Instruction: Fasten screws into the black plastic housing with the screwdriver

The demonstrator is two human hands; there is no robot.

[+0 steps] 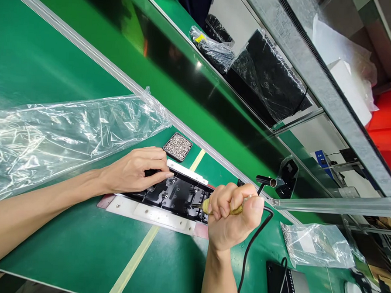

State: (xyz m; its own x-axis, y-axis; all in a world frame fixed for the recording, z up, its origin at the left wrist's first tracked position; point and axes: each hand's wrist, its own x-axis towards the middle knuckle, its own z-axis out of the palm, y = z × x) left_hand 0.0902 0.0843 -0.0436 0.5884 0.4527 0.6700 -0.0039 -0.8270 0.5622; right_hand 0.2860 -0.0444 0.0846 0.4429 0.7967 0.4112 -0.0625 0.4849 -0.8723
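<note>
My right hand is wrapped round the yellowish handle of a corded tool that looks like a soldering iron. Its thin metal tip points left, onto the black plastic panel, which has many small posts and ribs. The panel lies in a white fixture with reddish ends. At the panel's left part, my left hand has its thumb over the inside and its bent fingers at the far edge, closed on it. Just beyond the fingers stands a small black tray of tiny silvery metal pieces.
A clear plastic bag spreads over the green bench at left. The iron's black cord runs down beside my right wrist. A dark tube on a stand, another bag and a black-and-grey box are at right. A metal rail crosses behind.
</note>
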